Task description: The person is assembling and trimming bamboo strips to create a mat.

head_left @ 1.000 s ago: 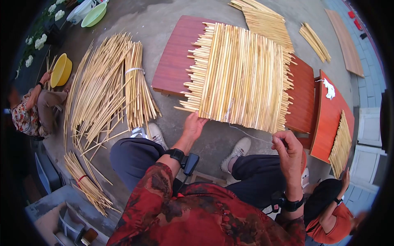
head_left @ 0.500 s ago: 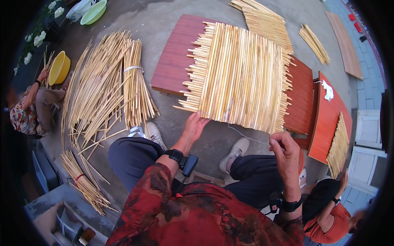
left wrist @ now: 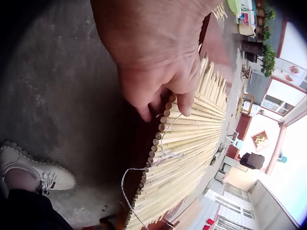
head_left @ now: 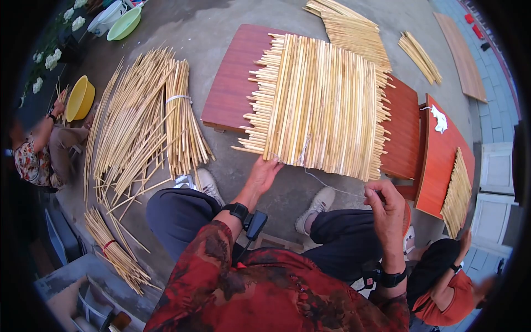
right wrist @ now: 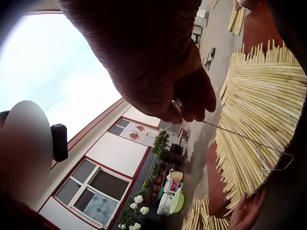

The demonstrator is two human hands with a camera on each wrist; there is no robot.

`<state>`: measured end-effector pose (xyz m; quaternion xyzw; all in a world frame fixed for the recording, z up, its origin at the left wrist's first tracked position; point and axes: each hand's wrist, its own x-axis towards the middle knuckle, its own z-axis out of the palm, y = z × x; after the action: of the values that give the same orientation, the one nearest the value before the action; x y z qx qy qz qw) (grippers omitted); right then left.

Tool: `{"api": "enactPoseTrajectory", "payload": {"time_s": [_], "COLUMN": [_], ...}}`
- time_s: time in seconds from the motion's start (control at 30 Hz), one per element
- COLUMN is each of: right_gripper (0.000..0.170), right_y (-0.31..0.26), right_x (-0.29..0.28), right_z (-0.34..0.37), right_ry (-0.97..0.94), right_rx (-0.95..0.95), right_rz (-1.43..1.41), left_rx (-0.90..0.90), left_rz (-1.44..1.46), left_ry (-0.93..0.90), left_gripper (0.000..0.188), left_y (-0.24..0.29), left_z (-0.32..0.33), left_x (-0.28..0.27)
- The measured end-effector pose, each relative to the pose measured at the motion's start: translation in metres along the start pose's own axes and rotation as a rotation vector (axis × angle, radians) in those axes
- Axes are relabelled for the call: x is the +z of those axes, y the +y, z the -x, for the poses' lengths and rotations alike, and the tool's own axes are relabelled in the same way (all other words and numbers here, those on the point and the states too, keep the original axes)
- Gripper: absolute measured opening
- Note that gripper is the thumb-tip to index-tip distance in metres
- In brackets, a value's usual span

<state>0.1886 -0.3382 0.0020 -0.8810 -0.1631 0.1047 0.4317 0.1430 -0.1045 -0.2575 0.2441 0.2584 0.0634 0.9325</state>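
A mat of pale sticks [head_left: 326,105] lies on a reddish-brown table [head_left: 232,72], its stick ends jagged at both sides. My left hand [head_left: 261,176] grips the mat's near left corner; in the left wrist view the left hand [left wrist: 158,62] has its thumb on top of the sticks and other fingers at the edge below. A thin string [head_left: 332,187] runs from the mat's near edge to my right hand [head_left: 387,207], which pinches it off the near right corner. From the right wrist view, the string [right wrist: 230,130] stretches taut from the right hand [right wrist: 168,86].
Loose sticks [head_left: 130,110] and a tied bundle [head_left: 180,122] lie on the ground at left, with a smaller bundle [head_left: 113,249] nearer. An orange-red board [head_left: 442,160] stands at right. One person sits at far left by a yellow basin [head_left: 81,98], another at lower right.
The mat and its surroundings shift slightly in the head view. Both hands keep nearly the same places and holds, with the string still stretched between mat and right hand.
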Motion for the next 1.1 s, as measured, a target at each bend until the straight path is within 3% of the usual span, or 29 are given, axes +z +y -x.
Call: {"api": "enactPoseTrajectory", "payload": {"time_s": [0.2,0.37,0.6,0.7,0.77,1.1], "right_gripper": [0.006,0.006,0.007,0.006,0.006,0.008], "right_y": [0.003,0.002,0.014,0.023,0.029,0.032], "right_x": [-0.002,-0.007,-0.009,0.006,0.023,0.052], "right_z": [0.007,0.009,0.022,0.028,0.035,0.063], "right_ry": [-0.007,0.018,0.024,-0.004,-0.185,-0.404], "right_rx": [-0.035,-0.044,-0.178,-0.163,0.036,-0.057], "right_rz": [0.016,0.005,0.013,-0.111,-0.371,-0.330], "left_rx": [0.024,0.154,0.251,0.312,0.344,0.404], "left_rz": [0.028,-0.017,-0.146,-0.220,-0.242,-0.214], "left_ry": [0.059,0.046,-0.011,0.018,0.006,-0.025], "left_gripper": [0.038,0.031,0.031,0.033,0.033,0.030], "left_y": [-0.002,0.021,0.078,0.098,0.111,0.112], "left_z": [-0.010,-0.001,0.046,0.080,0.105,0.150], "left_x": [0.000,0.024,0.065,0.075,0.083,0.082]}}
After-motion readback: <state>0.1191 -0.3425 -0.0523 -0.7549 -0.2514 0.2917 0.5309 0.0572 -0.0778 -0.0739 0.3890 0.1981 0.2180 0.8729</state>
